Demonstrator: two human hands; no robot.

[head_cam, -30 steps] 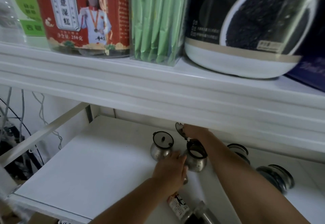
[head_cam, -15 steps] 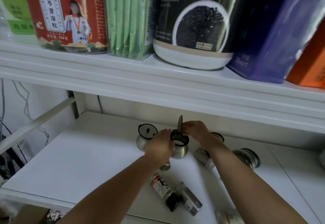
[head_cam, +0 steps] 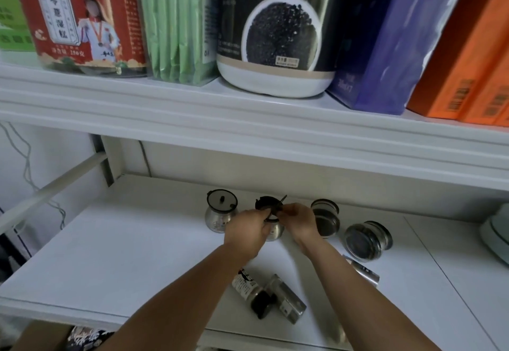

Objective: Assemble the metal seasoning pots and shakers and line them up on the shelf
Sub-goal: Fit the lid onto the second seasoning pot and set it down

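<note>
Head view: your left hand (head_cam: 246,229) and right hand (head_cam: 298,221) meet close together over the small round steel seasoning pot (head_cam: 276,233), which stands upright towards the back of the white lower shelf (head_cam: 110,240). Both pinch its black plastic lid (head_cam: 267,204). If you seat that lid crooked, it may pop off. A sideways push could knock the lidded steel pot (head_cam: 220,213) just beside it. A tipped steel pot (head_cam: 326,217) lies just right of your hands; I cannot tell what it holds.

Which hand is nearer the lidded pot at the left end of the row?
Left. The left hand sits just right of the lidded pot, gripping the open pot; the right hand is farther right, pinching its black top.
</note>
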